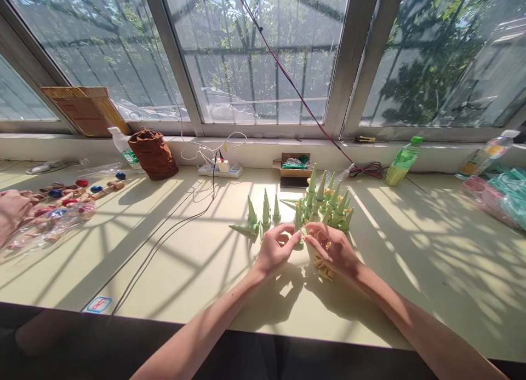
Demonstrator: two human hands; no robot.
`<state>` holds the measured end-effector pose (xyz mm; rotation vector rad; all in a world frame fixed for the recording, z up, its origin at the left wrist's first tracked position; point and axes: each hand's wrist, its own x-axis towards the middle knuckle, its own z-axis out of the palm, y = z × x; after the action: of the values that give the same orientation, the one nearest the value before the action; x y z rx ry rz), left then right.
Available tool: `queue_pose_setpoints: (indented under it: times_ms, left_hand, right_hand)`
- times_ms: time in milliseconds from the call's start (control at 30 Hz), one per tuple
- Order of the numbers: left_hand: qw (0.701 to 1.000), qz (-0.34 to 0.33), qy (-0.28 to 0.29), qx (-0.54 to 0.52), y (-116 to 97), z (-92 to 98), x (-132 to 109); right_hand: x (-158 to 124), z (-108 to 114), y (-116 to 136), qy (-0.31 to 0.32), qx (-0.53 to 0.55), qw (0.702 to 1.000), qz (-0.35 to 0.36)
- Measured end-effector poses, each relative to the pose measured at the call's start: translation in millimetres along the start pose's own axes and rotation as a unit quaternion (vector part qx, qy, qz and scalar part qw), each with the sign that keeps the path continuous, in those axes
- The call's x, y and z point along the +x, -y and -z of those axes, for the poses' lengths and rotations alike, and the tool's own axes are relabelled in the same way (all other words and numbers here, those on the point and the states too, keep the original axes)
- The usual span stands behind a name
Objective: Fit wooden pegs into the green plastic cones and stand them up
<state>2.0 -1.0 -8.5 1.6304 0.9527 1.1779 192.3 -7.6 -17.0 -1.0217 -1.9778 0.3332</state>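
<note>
My left hand [278,247] is closed at the fingertips on a green cone [298,218], which stands point up. Beside it, my right hand [333,249] is pinched against the same spot; a small pale piece seems to be between its fingertips, too small to name. Under the right hand lies a little pile of yellowish pieces [324,269], partly hidden by the fingers. Just beyond both hands, several green cones [324,199] stand in a dense cluster, some with yellow bits on them. More cones [266,207] stand to the left, and one lies on its side.
At the far left, another person's hand [14,210] is by wooden pieces with red and blue balls [69,196]. A brown pouch [153,154], a power strip [219,169], a small open box [295,169] and a green bottle [405,161] line the back. Cables [164,232] cross the table.
</note>
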Motion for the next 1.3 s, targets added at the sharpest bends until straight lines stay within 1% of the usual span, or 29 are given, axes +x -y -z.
queue_pose_setpoints:
  times_ms: [167, 267, 367, 533, 633, 767, 900, 967, 1033, 1100, 1167, 1233, 1300]
  left_hand:
    - [0.994, 0.074, -0.012, -0.080, -0.7, 1.3, 1.6]
    - [0.990, 0.104, -0.015, -0.094, -0.9, 0.9, 1.1]
    - [0.989, 0.115, -0.007, -0.091, -0.8, 0.5, 0.3]
    - [0.991, 0.113, 0.005, -0.076, 0.5, 1.1, 0.0]
    - [0.994, 0.090, 0.015, -0.063, 1.5, 1.0, -0.1]
    - [0.999, 0.025, 0.019, -0.030, 2.5, -0.2, -1.3]
    - [0.999, -0.039, 0.024, 0.027, 2.6, 1.2, -3.4]
    - [0.996, -0.066, 0.029, 0.055, 1.7, 3.0, -4.2]
    - [0.992, -0.093, 0.036, 0.081, 0.7, 4.8, -4.8]
    - [0.987, -0.119, 0.038, 0.103, 0.1, 5.5, -4.9]
    - [0.983, -0.134, 0.038, 0.116, 0.0, 5.0, -5.0]
    - [0.982, -0.136, 0.035, 0.123, -0.3, 3.5, -5.0]
    - [0.984, -0.126, 0.020, 0.126, -0.9, 1.9, -5.1]
  right_hand:
    - [-0.3, -0.5, -4.1, 0.019, -0.034, 0.998, 0.044]
    - [-0.6, -1.7, -6.1, 0.018, -0.047, 0.997, 0.066]
    - [-0.8, -1.5, -5.3, 0.024, -0.042, 0.996, 0.072]
    - [-1.5, 0.6, -1.8, 0.048, -0.038, 0.996, 0.059]
    - [-2.7, -0.2, -2.8, 0.062, -0.048, 0.995, 0.055]
    - [-3.1, -2.2, -5.3, 0.078, -0.040, 0.995, 0.037]
    - [-1.1, -0.2, -1.8, 0.090, 0.016, 0.996, 0.009]
    - [-0.5, 1.4, 1.0, 0.097, 0.070, 0.993, -0.024]
    - [-0.5, 2.2, 2.7, 0.122, 0.164, 0.974, -0.093]
    - [-0.7, 1.8, 3.2, 0.154, 0.268, 0.936, -0.168]
    - [-0.5, 0.6, 3.0, 0.165, 0.334, 0.904, -0.211]
    - [0.2, -0.7, 3.0, 0.151, 0.353, 0.896, -0.222]
    - [0.9, -1.2, 3.5, 0.128, 0.339, 0.908, -0.213]
